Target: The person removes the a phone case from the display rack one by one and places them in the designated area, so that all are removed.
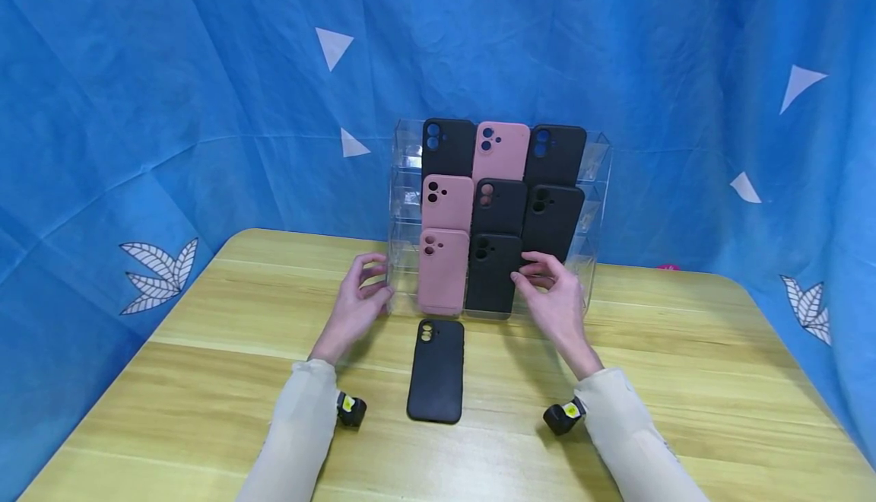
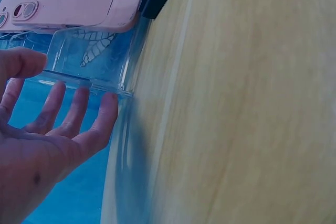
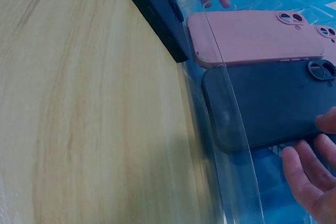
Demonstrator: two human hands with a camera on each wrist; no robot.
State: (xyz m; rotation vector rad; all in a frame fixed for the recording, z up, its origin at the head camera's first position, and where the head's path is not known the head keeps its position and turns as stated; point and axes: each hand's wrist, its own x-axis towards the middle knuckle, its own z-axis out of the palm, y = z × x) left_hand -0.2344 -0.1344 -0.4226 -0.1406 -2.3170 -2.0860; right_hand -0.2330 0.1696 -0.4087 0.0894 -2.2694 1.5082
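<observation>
A clear tiered display stand [image 1: 404,258] holds pink and black phone cases in three rows. My right hand [image 1: 556,297] is at the right edge of the black phone case [image 1: 493,285] in the bottom row; its thumb lies on the face and the fingers at the side edge, seen in the right wrist view. This case stands beside a pink phone case [image 1: 442,274]. At the stand's left side, my left hand [image 1: 357,297] touches the clear side edge with loosely bent fingers [image 2: 107,111]. Another black phone case [image 1: 436,373] lies on the table before the stand.
The wooden table [image 1: 226,380] carries the stand near its back edge. Directly behind hangs a blue cloth [image 1: 239,68] with white leaf and triangle prints. Upper rows hold more cases, such as a pink one [image 1: 502,152] at the top middle.
</observation>
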